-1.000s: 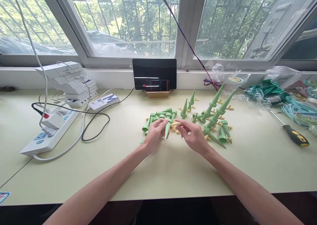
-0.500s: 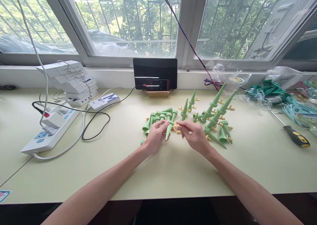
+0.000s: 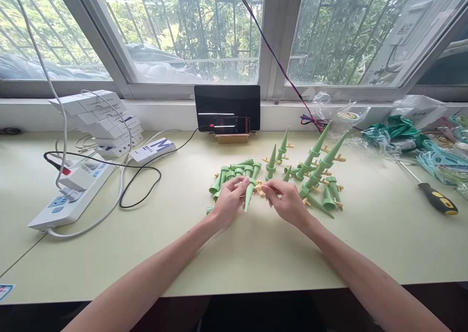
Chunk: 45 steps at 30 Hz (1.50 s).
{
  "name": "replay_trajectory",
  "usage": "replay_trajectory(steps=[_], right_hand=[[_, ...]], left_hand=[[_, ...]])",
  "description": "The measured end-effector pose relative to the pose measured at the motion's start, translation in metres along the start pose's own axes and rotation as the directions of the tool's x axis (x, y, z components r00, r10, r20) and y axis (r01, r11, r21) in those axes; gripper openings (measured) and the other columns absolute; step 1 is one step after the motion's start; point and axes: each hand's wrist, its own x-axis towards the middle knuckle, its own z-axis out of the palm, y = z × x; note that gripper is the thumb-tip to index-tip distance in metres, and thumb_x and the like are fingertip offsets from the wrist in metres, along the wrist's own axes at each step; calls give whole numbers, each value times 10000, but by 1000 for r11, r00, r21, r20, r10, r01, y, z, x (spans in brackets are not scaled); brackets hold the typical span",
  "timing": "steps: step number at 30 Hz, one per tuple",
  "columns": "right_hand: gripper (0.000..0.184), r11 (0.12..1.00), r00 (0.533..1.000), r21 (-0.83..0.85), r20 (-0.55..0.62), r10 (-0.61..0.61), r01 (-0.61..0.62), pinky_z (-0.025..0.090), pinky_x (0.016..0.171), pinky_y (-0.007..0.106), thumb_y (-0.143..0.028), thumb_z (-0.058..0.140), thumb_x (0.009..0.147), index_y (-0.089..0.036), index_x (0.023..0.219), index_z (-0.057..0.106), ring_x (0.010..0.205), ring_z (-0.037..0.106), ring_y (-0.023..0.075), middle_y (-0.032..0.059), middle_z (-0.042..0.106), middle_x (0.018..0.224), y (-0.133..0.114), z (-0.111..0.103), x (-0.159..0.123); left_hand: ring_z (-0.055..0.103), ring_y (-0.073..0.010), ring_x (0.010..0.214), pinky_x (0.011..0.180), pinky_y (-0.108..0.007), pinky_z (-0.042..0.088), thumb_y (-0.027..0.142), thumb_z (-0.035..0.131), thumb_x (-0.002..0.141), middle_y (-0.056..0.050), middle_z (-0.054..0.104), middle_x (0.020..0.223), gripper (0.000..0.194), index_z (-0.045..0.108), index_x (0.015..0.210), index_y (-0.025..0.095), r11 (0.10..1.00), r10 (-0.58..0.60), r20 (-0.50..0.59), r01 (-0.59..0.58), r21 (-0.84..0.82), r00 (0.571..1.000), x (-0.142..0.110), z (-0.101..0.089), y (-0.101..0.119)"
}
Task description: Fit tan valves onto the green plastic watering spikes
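Observation:
In my left hand is a green plastic watering spike, its pointed tip toward me and its collar between thumb and fingers. My right hand is closed in a pinch on a small yellow valve at the side of that spike's collar; the fingers partly cover the valve. Behind my left hand lies a pile of green spikes without visible valves. To the right of my right hand, several spikes with yellow valves stand or lie on the table.
A black tablet and a phone lean at the back. At left are a power strip, cables and stacked white boxes. A screwdriver and plastic bags lie at right.
The held spike has tilted slightly, its tip now reaching a little lower. Both hands stay almost in place, and the view has shifted slightly.

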Motion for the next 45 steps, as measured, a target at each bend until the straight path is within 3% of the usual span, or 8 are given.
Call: replay_trajectory(steps=[7,12,18,22,26,32,40,45], right_hand=[[476,1000,1000,-7,15,17,-17,379,532,264,-496,433,994,-202,625,499,473,438,120,-21,500,501,-3,1,-1],[465,983,990,127,57,126,-132,385,496,262,-535,459,974,-197,662,524,439,449,114,-29,502,490,2,3,-2],[506,854,941,403,212,263,-330,384,423,248,-633,532,895,-175,682,558,386,457,99,-60,438,480,3,3,3],[515,786,914,472,277,297,-398,385,423,237,-641,560,873,-164,678,566,399,468,92,-71,400,496,3,3,6],[477,853,948,418,196,250,-312,385,434,236,-603,543,904,-174,696,545,415,474,91,-45,482,532,3,4,5],[322,973,991,186,24,135,-137,439,512,254,-502,586,918,-183,880,615,527,520,121,-8,568,658,1,2,0],[258,995,997,67,-37,72,-70,443,546,267,-437,624,904,-179,904,629,541,530,128,16,636,712,0,3,0],[233,996,996,59,-52,67,-64,440,544,268,-412,644,889,-184,845,624,544,536,132,16,638,695,0,4,-1]], left_hand=[[448,-67,500,462,-206,377,499,687,824,34,537,629,323,622,847,183,998,55,9,-55,3,998,1,1,-2],[450,-64,485,444,-206,380,485,681,835,26,568,669,305,608,882,192,995,84,8,-84,50,996,1,-1,-4],[450,-65,450,437,-216,366,496,687,823,47,533,630,315,608,917,206,981,134,0,-133,139,991,2,-3,-7],[451,-70,446,447,-223,371,504,681,827,50,530,603,314,611,913,210,979,133,-8,-130,157,991,1,-2,-5],[448,-71,462,445,-217,369,505,666,839,38,539,619,312,615,869,199,987,111,-26,-107,118,994,0,-1,-3],[440,-70,460,434,-202,361,495,667,839,34,538,586,325,592,792,183,998,60,-58,-58,30,997,1,-1,-1],[437,-67,444,424,-201,352,501,685,817,23,580,594,343,583,790,175,1000,29,-82,-29,-2,996,1,2,2],[439,-66,451,428,-196,360,497,657,848,40,533,578,328,595,803,178,994,95,-68,-91,63,993,1,0,-1]])
